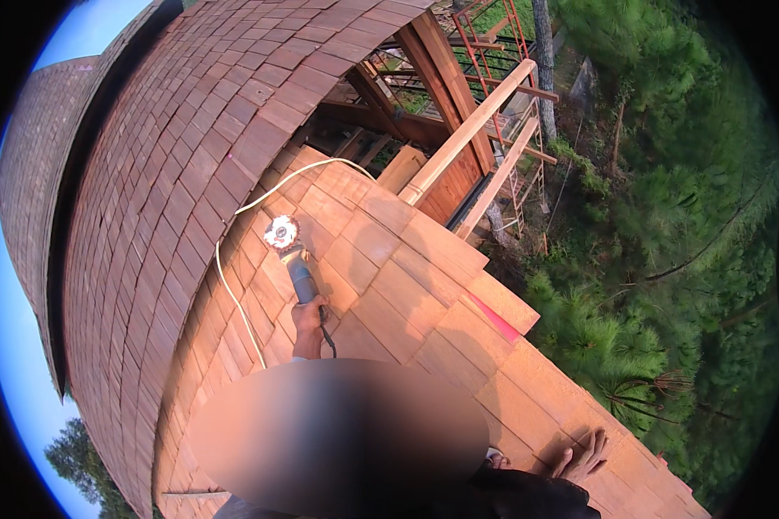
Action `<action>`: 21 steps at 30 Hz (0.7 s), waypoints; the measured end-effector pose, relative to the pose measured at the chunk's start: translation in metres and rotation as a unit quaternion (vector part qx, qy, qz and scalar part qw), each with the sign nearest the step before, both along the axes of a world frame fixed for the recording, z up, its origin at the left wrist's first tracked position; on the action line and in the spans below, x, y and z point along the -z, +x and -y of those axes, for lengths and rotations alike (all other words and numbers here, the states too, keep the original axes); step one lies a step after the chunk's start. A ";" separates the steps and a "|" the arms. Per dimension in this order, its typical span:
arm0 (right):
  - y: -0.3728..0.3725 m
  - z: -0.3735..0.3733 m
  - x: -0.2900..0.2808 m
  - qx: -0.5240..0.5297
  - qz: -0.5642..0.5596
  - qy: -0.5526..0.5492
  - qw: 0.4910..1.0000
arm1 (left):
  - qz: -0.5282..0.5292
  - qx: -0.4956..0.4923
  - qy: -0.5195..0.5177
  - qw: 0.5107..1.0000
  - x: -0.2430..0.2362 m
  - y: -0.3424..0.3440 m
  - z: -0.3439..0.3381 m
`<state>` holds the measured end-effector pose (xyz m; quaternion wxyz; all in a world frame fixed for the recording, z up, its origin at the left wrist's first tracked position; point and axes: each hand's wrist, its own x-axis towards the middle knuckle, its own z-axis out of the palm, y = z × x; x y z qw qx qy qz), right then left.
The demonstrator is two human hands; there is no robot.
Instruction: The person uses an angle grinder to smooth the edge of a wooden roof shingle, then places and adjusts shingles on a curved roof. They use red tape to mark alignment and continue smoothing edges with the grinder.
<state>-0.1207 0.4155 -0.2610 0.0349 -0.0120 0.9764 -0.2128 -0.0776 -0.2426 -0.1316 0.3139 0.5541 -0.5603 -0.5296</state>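
My left hand [308, 318] is wrapped round the rear grip of an angle grinder [300, 278]. Its round toothed blade [281, 232] points up the picture, over the wooden shingles [376, 298]; whether it touches them I cannot tell. A dark power cord hangs from the grinder's back end beside my wrist. Near the roof's lower right edge my right hand [583, 457] rests on the shingles, fingers spread and holding nothing. A blurred patch covers the lower middle of the view and hides much of my left arm.
A cream cord [238, 304] snakes across the shingles left of the grinder. On the left rises a steep, darker shingled roof [160, 208]. Wooden beams [472, 130] and red scaffolding [469, 39] stand at the far side. Past the right roof edge, trees [658, 259] lie below.
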 end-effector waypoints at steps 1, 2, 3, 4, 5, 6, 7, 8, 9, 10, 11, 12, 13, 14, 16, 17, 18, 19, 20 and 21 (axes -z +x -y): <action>-0.005 0.008 -0.005 -0.010 0.016 0.051 0.999 | 0.013 -0.029 0.004 0.999 -0.003 0.007 0.014; -0.012 0.014 -0.010 -0.003 0.036 0.051 0.998 | 0.027 -0.049 0.020 0.998 -0.007 0.017 0.030; -0.021 0.019 -0.015 -0.008 0.028 0.057 0.998 | 0.054 -0.076 0.036 0.995 -0.010 0.026 0.046; -0.030 0.024 -0.020 -0.022 0.004 0.079 0.997 | 0.044 -0.085 0.040 0.995 -0.011 0.035 0.060; -0.040 0.029 -0.025 -0.037 -0.016 0.102 0.994 | 0.055 -0.108 0.045 0.992 -0.013 0.047 0.073; -0.049 0.035 -0.030 -0.044 -0.011 0.093 0.995 | 0.058 -0.104 0.053 0.992 -0.015 0.060 0.083; -0.059 0.043 -0.035 -0.073 -0.032 0.072 0.994 | 0.055 -0.100 0.079 0.990 -0.019 0.070 0.094; -0.068 0.052 -0.040 -0.100 -0.036 0.048 0.993 | 0.046 -0.085 0.080 0.992 -0.018 0.078 0.099; -0.076 0.065 -0.044 -0.127 -0.039 0.031 0.991 | 0.065 -0.104 0.083 0.989 -0.020 0.086 0.106; -0.085 0.081 -0.048 -0.163 -0.055 -0.001 0.985 | 0.093 -0.103 0.057 0.989 -0.021 0.092 0.111; -0.092 0.098 -0.051 -0.199 -0.058 -0.010 0.978 | 0.130 -0.105 0.046 0.985 -0.023 0.097 0.115; -0.099 0.119 -0.051 -0.228 -0.052 -0.026 0.972 | 0.175 -0.111 0.037 0.978 -0.024 0.101 0.119; -0.105 0.140 -0.052 -0.257 -0.069 -0.047 0.963 | 0.201 -0.095 0.034 0.974 -0.024 0.105 0.122; -0.111 0.161 -0.051 -0.282 -0.042 -0.023 0.958 | 0.236 -0.083 0.030 0.968 -0.025 0.108 0.126; -0.116 0.195 -0.049 -0.337 -0.003 0.036 0.941 | 0.348 -0.050 -0.068 0.934 -0.024 0.115 0.133; -0.117 0.206 -0.050 -0.326 -0.026 0.010 0.945 | 0.344 -0.043 -0.061 0.936 -0.024 0.120 0.136; -0.116 0.212 -0.051 -0.319 -0.035 0.012 0.947 | 0.366 -0.043 -0.095 0.925 -0.024 0.124 0.139; -0.115 0.218 -0.052 -0.325 -0.052 0.024 0.944 | 0.408 -0.047 -0.126 0.903 -0.023 0.127 0.143; -0.115 0.219 -0.052 -0.306 -0.063 0.028 0.949 | 0.417 -0.058 -0.181 0.889 -0.026 0.134 0.147; -0.114 0.219 -0.052 -0.288 -0.065 0.014 0.955 | 0.435 -0.063 -0.224 0.870 -0.027 0.141 0.151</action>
